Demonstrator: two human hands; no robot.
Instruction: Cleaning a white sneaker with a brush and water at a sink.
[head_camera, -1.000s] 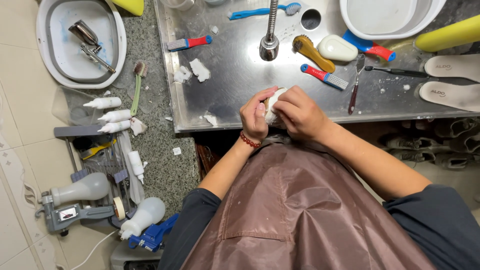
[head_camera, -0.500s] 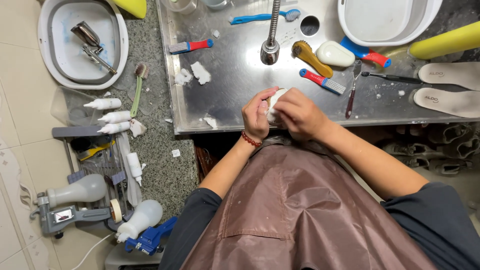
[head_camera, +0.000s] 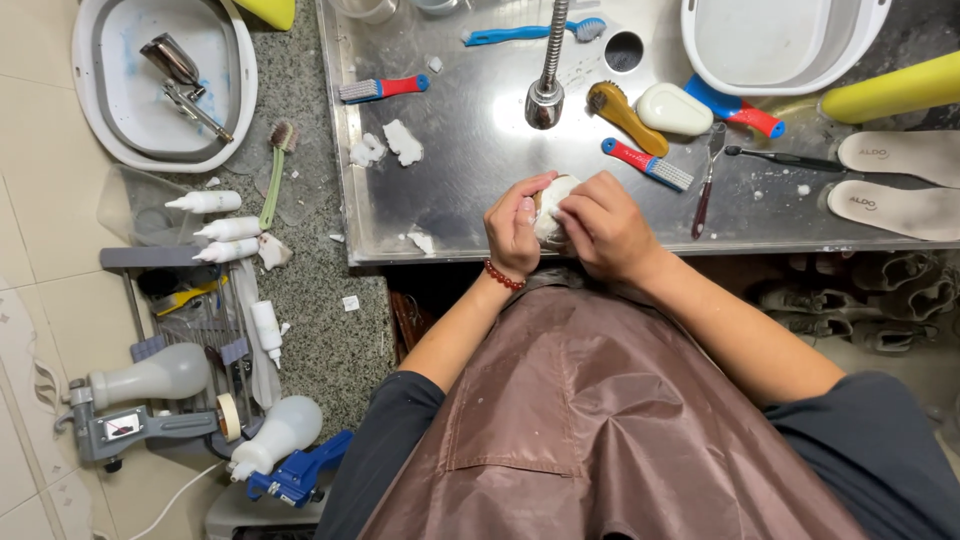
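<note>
Over the front edge of the steel sink (head_camera: 460, 215), a small white object (head_camera: 551, 215) is clasped between the left hand (head_camera: 515, 225) and right hand (head_camera: 605, 225), both curled closed around it; its axis cannot be told. Behind, a faucet (head_camera: 547, 98) is seen.

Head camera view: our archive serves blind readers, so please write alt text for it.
Both hands, left hand and right hand, clasp a small white object over a steel sink beneath the faucet. Brushes and two insoles lie around.
</note>
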